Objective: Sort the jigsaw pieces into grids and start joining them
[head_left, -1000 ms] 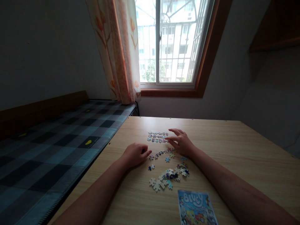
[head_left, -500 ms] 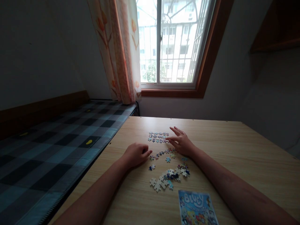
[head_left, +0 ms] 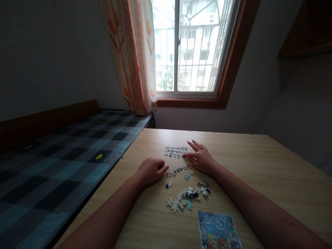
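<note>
Head view: knobbed puzzle pieces (head_left: 170, 155) were seen in rows beside the widely spread, empty right hand (head_left: 200, 159); the left hand (head_left: 151, 169) was curled, contents indiscernible, on the wood-grained table (head_left: 246, 155).

The right hand (head_left: 202, 159), fingers (head_left: 192, 154) spread, rested at the right end of neat puzzle rows (head_left: 176, 151) on the wooden bench (head_left: 259, 166). The left hand (head_left: 151, 169), loosely curled, lay beside a curved line of pieces (head_left: 178, 169). Nearer sat a piece pile (head_left: 192, 195) and a blue picture sheet (head_left: 219, 226); a checked mattress (head_left: 77, 148) lay left.
</note>
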Available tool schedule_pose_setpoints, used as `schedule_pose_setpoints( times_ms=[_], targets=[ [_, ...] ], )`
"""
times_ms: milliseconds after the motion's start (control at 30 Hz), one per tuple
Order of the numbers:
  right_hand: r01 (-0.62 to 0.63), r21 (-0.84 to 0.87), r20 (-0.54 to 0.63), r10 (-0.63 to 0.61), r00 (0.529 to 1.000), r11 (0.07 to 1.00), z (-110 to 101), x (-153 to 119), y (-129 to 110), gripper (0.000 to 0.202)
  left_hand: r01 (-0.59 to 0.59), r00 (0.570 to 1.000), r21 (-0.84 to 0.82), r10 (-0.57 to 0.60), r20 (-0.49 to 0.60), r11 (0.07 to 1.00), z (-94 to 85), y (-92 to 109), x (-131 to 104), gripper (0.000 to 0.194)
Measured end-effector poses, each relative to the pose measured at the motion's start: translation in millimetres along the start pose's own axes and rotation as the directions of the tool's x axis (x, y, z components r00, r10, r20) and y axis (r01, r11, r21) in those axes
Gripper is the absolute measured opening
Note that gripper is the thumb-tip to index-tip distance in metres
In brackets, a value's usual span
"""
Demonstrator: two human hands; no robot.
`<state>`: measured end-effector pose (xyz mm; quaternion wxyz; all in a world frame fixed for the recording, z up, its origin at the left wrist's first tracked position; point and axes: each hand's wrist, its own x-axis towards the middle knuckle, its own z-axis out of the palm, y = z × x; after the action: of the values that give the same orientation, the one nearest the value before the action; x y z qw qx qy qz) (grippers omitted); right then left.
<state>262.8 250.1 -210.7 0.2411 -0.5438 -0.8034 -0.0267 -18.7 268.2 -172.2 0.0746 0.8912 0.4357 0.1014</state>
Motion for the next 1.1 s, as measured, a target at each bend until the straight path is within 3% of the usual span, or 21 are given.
schedule_pose_setpoints(
  times_ms=[300, 467, 700, 933, 1100],
  targets=[
    [0.053, -0.026, -0.012, -0.053, 0.999, 0.998, 1.1, 3.5, 10.3, 0.025, 0.002, 1.0, 0.001, -0.002, -0.004, 1.0, 1.6, -0.8, -0.4, 0.041],
    [-0.023, -0.011, -0.096, 0.021, 0.995, 1.0, -3.9, 2.3, 12.4, 0.024, 0.006, 1.0, 0.006, -0.006, 0.0, 1.0, 1.2, -0.5, -0.2, 0.04],
    [-0.036, 0.026, -0.024, 0.037, 0.999, 0.999, -7.0, -1.6, 14.0, 0.023, 0.008, 1.0, 0.011, -0.008, 0.008, 1.0, 0.4, 0.1, -0.2, 0.041],
    [-0.008, 0.028, -0.037, 0.009, 0.999, 1.0, -4.8, -3.4, 15.1, 0.025, -0.001, 1.0, 0.027, 0.001, 0.001, 1.0, 2.2, -2.2, -0.2, 0.041],
    [0.001, 0.037, -0.147, 0.004, 0.989, 0.999, -5.4, -3.4, 19.7, 0.028, -0.007, 1.0, 0.017, 0.007, -0.01, 1.0, 1.9, -1.7, -0.8, 0.041]
  ],
)
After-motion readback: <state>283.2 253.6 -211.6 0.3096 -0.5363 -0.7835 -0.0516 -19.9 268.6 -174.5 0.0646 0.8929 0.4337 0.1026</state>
